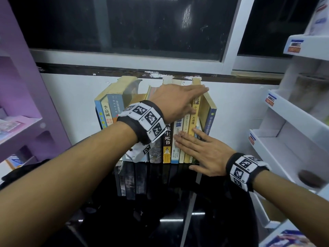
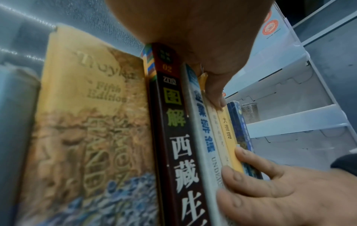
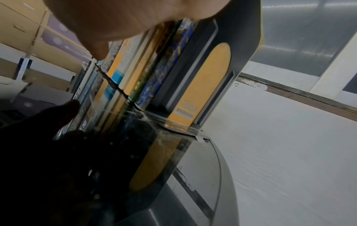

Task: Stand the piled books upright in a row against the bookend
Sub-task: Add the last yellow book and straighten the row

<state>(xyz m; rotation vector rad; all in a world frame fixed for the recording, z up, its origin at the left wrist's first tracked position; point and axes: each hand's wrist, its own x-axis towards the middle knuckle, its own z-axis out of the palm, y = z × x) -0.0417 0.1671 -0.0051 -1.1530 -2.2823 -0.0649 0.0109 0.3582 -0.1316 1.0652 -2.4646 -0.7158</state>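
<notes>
Books (image 1: 167, 139) stand spine-out in a row on the glossy black table (image 1: 178, 220), near the white wall, most of them upright. At the right end a dark bookend (image 3: 234, 38) with an arched cut-out backs a yellow cover. The blue-spined book (image 1: 211, 120) at that end tilts, leaving a wedge gap beside the yellow-spined book (image 1: 194, 118).

The left hand (image 1: 175, 102) reaches across the tops of the books with fingers straight, fingertips at the upper edge of the yellow-spined one. The right hand (image 1: 203, 154) lies flat, fingers extended and pressed against the lower spines; neither hand is curled round a book.

The step in hand looks like squaring and closing the row. Doing it well probably means pushing top and bottom together toward the right, so the spines swing vertical without the feet skidding on the slick table, and closing the wedge gap before letting go. At the left end the thick books (image 1: 110, 107) lean and look likely to topple if the pressure comes off.

Readable writing: the worn tan spine (image 2: 92, 122) carries "Fifth Edition"; the dark spine (image 2: 173, 137) reads "02", "图解" and "西藏生"; the pale blue-lettered spine (image 2: 204, 137) shows "UNDER…"; the yellow spine shows "大道理". A far-left spine reads "李嘉诚". Shelf labels on the white rack (image 1: 284, 125) at the right are too blurred to read.
</notes>
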